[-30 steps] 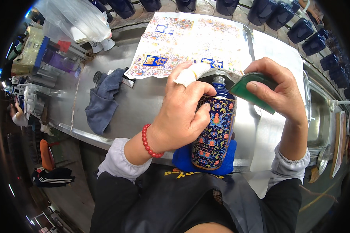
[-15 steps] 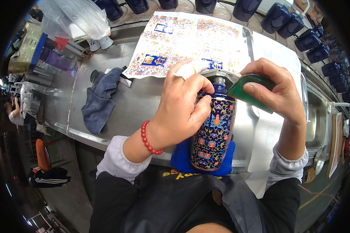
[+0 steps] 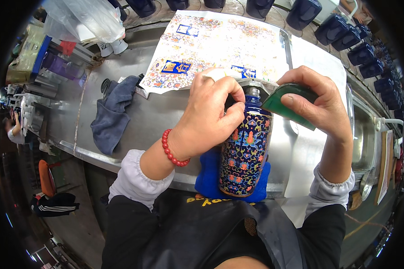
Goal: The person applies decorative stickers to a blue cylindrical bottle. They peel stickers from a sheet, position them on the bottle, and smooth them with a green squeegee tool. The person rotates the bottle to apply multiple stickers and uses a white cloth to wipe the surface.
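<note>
A dark blue bottle (image 3: 245, 154) with colourful floral decoration lies on a folded blue towel (image 3: 206, 175) close to my body, its neck pointing away from me. My left hand (image 3: 213, 105) is at the bottle's shoulder, thumb and forefinger pinched together beside the neck; whatever is between them is hidden. White material covers part of one of its fingers. In my right hand (image 3: 321, 101) is a green scraper (image 3: 287, 105), gripped between thumb and fingers, with its edge close to the right side of the neck. Beyond the hands lies a printed floral sheet (image 3: 206, 49).
A grey-blue cloth (image 3: 114, 119) lies on the metal worktop (image 3: 152, 116) at left. Several dark blue vessels (image 3: 303, 14) line the far edge. White paper (image 3: 318, 58) covers the right side, before a sink (image 3: 368, 143). A clear plastic bag (image 3: 83, 20) sits at far left.
My left thumb and forefinger have drawn closer together by the bottle neck. My right hand and the scraper have barely moved. The view has shifted slightly.
</note>
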A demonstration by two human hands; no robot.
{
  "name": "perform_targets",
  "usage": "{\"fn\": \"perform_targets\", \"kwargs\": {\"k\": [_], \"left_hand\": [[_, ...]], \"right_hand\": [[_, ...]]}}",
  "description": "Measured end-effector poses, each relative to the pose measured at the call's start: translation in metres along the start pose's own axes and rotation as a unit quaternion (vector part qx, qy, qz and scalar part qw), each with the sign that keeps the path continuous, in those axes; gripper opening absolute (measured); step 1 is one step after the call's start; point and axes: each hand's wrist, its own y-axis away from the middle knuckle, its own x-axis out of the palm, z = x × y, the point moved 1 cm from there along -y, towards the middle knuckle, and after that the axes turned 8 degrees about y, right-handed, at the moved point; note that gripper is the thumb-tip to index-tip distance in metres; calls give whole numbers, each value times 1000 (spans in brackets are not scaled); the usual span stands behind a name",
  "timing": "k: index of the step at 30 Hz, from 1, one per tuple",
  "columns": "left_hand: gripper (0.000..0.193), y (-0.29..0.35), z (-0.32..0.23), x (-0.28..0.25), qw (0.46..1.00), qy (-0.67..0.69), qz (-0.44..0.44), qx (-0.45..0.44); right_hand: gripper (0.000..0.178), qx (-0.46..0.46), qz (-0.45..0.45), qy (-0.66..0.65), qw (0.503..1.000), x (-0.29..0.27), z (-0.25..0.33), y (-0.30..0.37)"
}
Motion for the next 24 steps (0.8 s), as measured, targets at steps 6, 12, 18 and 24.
{"fn": "perform_targets", "kwargs": {"k": [6, 12, 18, 24], "left_hand": [[4, -4, -1, -2, 999, 37, 12, -2], [4, 5, 0, -7, 998, 61, 17, -31], [20, 35, -4, -5, 994, -42, -74, 66], [55, 63, -15, 9, 991, -114, -11, 69]], "right_hand": [[26, -7, 8, 8, 1000, -2, 2, -3], [25, -7, 5, 19, 1000, 0, 2, -2], [25, 10, -34, 23, 999, 2, 10, 8], [25, 34, -129, 61, 989, 23, 26, 31]]}}
